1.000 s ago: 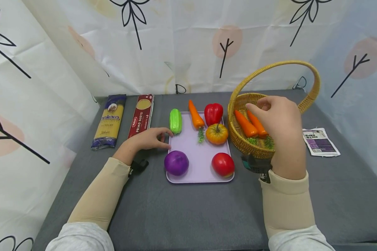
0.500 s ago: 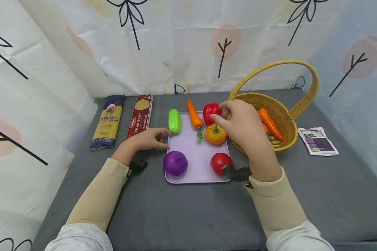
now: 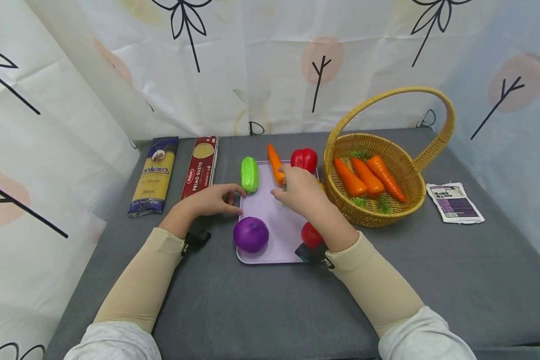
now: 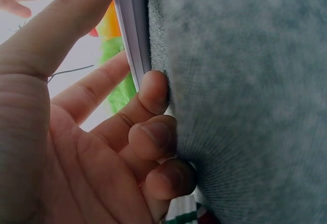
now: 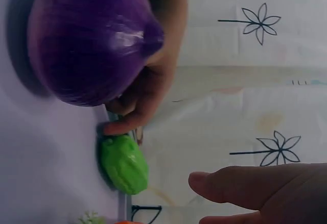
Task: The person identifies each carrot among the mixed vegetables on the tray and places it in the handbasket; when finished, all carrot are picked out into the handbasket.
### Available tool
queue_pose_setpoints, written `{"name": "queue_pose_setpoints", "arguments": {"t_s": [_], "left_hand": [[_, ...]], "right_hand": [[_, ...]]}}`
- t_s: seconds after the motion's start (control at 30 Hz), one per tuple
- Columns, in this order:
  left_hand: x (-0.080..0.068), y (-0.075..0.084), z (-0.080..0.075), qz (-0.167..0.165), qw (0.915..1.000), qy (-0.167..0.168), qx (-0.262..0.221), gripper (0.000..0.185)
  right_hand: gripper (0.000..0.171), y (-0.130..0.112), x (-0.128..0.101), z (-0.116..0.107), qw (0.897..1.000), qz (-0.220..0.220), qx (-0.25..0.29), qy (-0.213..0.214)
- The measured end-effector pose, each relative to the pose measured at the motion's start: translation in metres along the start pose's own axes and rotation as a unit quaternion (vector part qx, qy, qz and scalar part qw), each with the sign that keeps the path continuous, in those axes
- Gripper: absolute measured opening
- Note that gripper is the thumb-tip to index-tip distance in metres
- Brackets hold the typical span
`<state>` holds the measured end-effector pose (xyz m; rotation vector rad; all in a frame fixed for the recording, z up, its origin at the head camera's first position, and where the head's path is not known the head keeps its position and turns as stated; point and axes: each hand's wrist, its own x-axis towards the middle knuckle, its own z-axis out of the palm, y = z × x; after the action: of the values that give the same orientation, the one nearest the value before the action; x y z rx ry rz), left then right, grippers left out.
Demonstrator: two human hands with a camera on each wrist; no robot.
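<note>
My left hand [image 3: 209, 200] rests at the left edge of a lilac tray [image 3: 276, 215], thumb and index fingertips at its rim, other fingers loosely bent against the grey cloth. Over the tray hovers my right hand [image 3: 307, 195], thumb and fingers apart with nothing between them in the right wrist view. Just beyond its fingertips lies an orange carrot [image 3: 275, 161], its leafy end hidden. A purple onion [image 3: 251, 234], a green cucumber-like vegetable [image 3: 249, 174] and a red bell pepper [image 3: 303, 158] sit around the tray. My right wrist partly covers a tomato [image 3: 311, 235]; a small pumpkin is mostly hidden.
Right of the tray stands a wicker basket [image 3: 364, 218] with a tall handle, holding three carrots [image 3: 368, 179]. A white and purple packet [image 3: 455, 203] lies beyond it. At the left are a yellow-blue pasta bag [image 3: 154, 176] and a red spaghetti pack [image 3: 201, 167].
My right hand has moved left from above the basket, past the pepper and pumpkin, to over the tray near the carrot. The left hand has stayed at the tray edge.
</note>
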<state>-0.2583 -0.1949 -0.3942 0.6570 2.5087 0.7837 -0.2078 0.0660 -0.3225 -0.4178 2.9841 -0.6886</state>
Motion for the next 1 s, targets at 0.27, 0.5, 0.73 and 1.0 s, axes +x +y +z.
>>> {"name": "queue_pose_setpoints", "arguments": {"t_s": [0.27, 0.5, 0.73, 1.0], "left_hand": [[0.001, 0.000, 0.000, 0.000, 1.0000, -0.002, 0.001, 0.054], [0.001, 0.000, 0.001, 0.006, 1.0000, 0.003, 0.006, 0.053], [0.001, 0.000, 0.001, 0.014, 0.9998, 0.008, 0.012, 0.051], [0.001, 0.001, 0.000, 0.014, 0.9998, 0.008, 0.014, 0.050]], "right_hand": [[0.059, 0.004, 0.003, 0.023, 0.990, -0.015, -0.075, -0.120], [0.048, 0.004, 0.000, 0.021, 0.982, -0.028, -0.099, -0.157], [0.044, 0.001, -0.008, 0.012, 0.978, -0.022, -0.082, -0.188], [0.056, -0.002, -0.013, 0.004, 0.978, -0.023, -0.075, -0.193]]}}
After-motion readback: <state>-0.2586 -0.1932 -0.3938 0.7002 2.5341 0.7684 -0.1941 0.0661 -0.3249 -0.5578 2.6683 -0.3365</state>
